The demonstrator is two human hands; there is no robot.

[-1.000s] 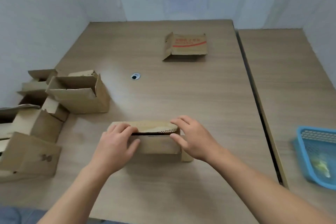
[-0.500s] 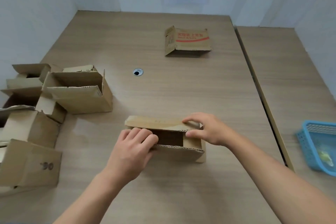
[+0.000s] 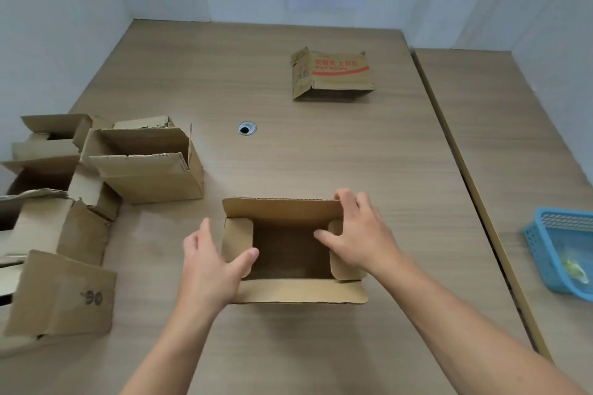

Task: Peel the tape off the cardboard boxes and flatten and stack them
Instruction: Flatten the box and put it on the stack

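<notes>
- On the bench [image 3: 288, 154], what's biggest, and what's in work?
- Biggest is the pile [image 3: 96, 202] of unfolded boxes at the left. Next is the box [image 3: 298, 293] in work, at the near middle, mouth up, all four flaps laid out. Well beyond it lies the stack [image 3: 337, 74], flattened, with red print on top.
- And the hands?
- The left hand [image 3: 208, 269] lies against the left end, fingers straight outside the wall, thumb across the small flap. The right hand [image 3: 359, 237] is spread over the right small flap, fingertips at the far flap's corner. Neither is clenched on anything.
- Any tape?
- None shows on these flaps, though clear tape would be hard to spot from up here. I'd call this the start of flattening: top open, body square.
- Next?
- Probably the bottom wants opening too, then the walls pushed aslant until it folds flat.
- What differs from half a second ago?
- Then only a narrow dark slot showed between the long flaps, with the left fingers curled on the near one. Now the flaps are wide apart and both hands have shifted to the ends.
</notes>
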